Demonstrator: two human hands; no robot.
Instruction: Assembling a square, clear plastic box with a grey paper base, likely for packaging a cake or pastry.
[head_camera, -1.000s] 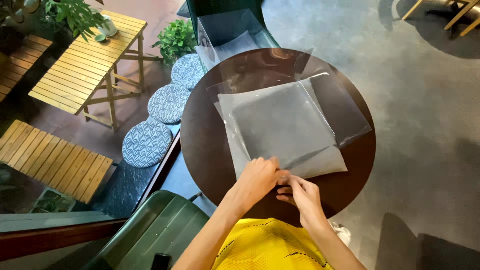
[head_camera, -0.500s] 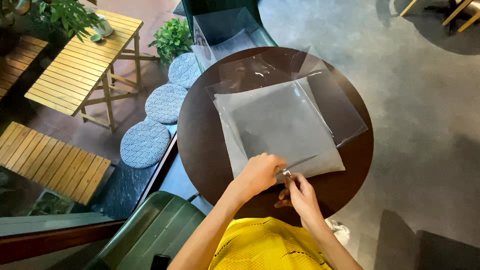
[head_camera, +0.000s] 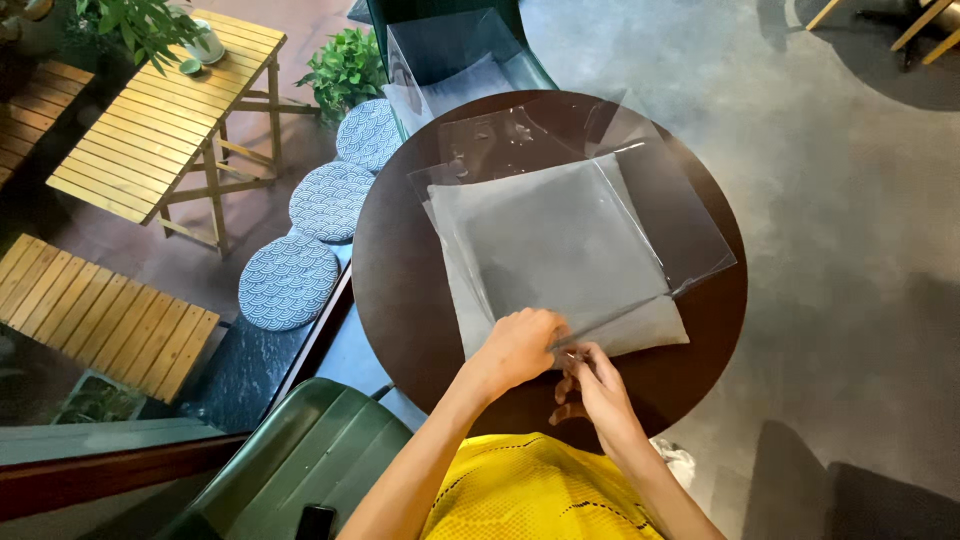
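Observation:
A grey cushion-like pad inside a clear plastic bag lies on a round dark brown table. My left hand presses on the bag's near edge. Just right of it, my right hand pinches the same edge near the bag's zip strip. More clear plastic spreads past the pad to the right and far side. I wear a yellow top.
A green chair stands at the near left, another chair with a clear bag at the far side. Left of the table lie three round patterned cushions, a slatted wooden table, a wooden bench and potted plants.
Both hands stay at the bag's near edge. The edge strip was lifted half a second ago and now lies lower against the pad. The view has shifted slightly.

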